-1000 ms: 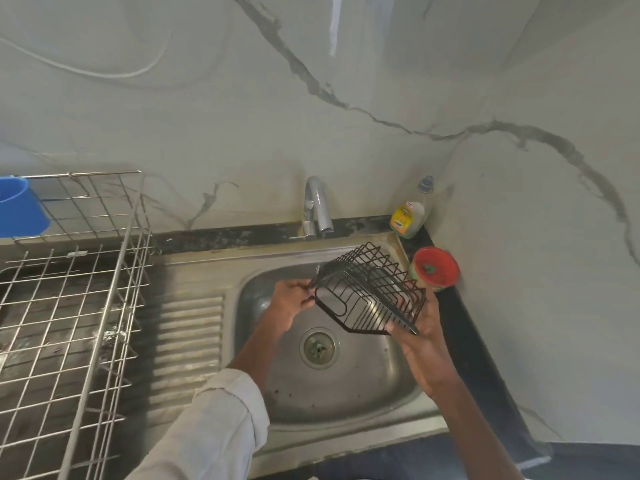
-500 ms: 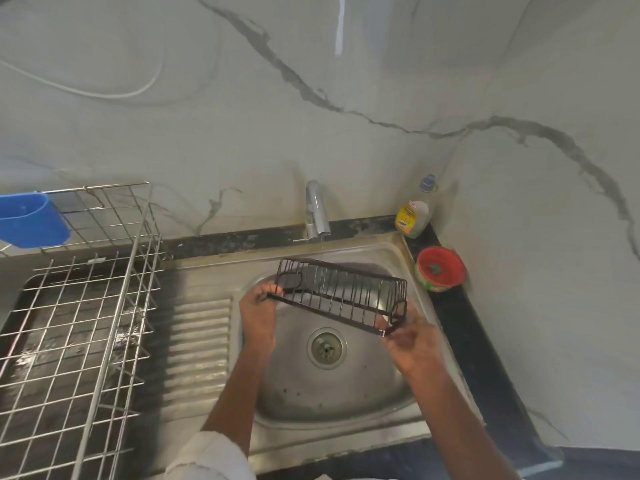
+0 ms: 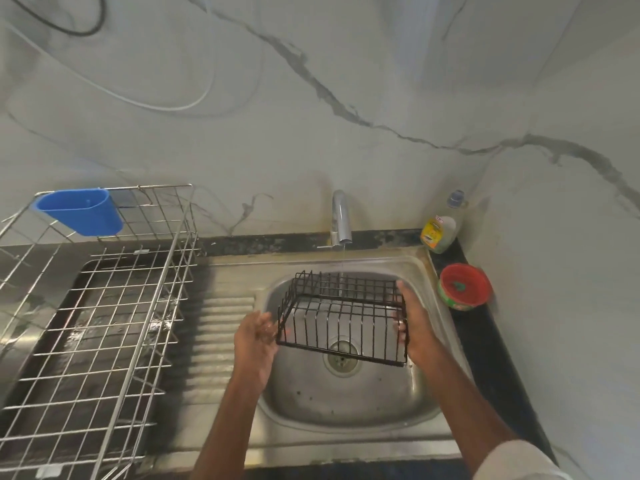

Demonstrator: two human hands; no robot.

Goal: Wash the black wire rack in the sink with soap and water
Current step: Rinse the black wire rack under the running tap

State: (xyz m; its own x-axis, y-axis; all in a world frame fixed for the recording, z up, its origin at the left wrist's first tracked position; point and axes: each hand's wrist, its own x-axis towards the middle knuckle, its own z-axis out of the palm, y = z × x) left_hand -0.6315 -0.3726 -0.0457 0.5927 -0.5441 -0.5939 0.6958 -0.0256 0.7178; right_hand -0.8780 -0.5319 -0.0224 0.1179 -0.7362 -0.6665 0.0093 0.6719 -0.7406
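Right now the black wire rack (image 3: 341, 315) hangs over the sink (image 3: 346, 407) under a thin stream from the tap (image 3: 340, 218). Her right hand (image 3: 414, 325) has its grip curled around the rack's right side; the left hand (image 3: 256, 342) rests loosely open against its left edge.

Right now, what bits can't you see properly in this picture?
All in the head view:
- Left hand fingers: blurred, beside the rack; whether they grip it is unclear.
- Right hand palm: hidden behind the rack's end.
- Bottle label: too small to read.
- Red tub: something green inside, too small to name.
- Drying rack: cut off by the left and bottom edges.
- Soap on the rack: none can be made out.
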